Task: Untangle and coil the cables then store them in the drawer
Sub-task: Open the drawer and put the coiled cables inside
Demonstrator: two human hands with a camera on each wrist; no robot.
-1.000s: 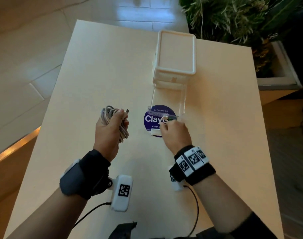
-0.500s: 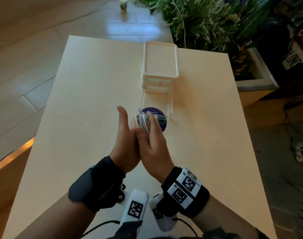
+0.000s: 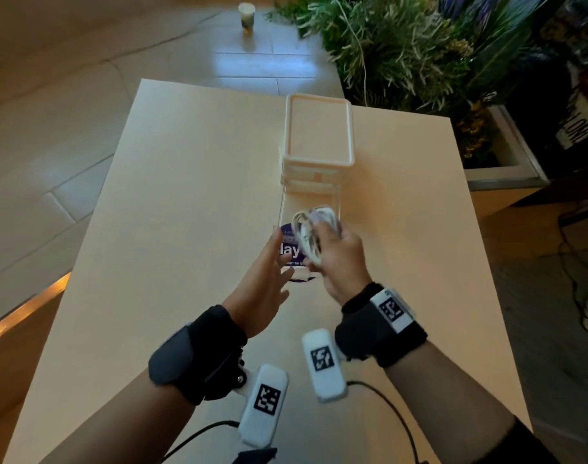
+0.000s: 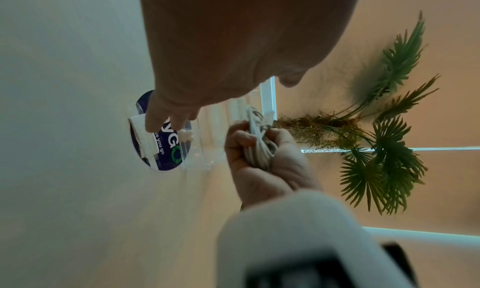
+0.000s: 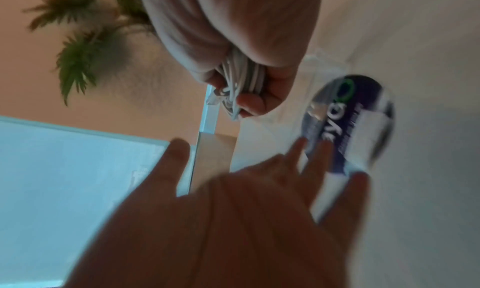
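The coiled bundle of white cables (image 3: pixel 314 234) sits clenched in the right hand (image 3: pixel 339 259), poised over the pulled-out clear plastic drawer (image 3: pixel 337 199) at twelve o'clock, presumably for dropping in; the left hand (image 3: pixel 262 279), at its nine o'clock, is spread and holds nothing.

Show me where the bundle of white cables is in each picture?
Head: the coiled cables sit just above the middle, gripped by the right hand, over the clear drawer.
Left wrist: the cables are at the middle, in that fist.
Right wrist: the cables are near the top middle.
Shared landmark: the round blue sticker.
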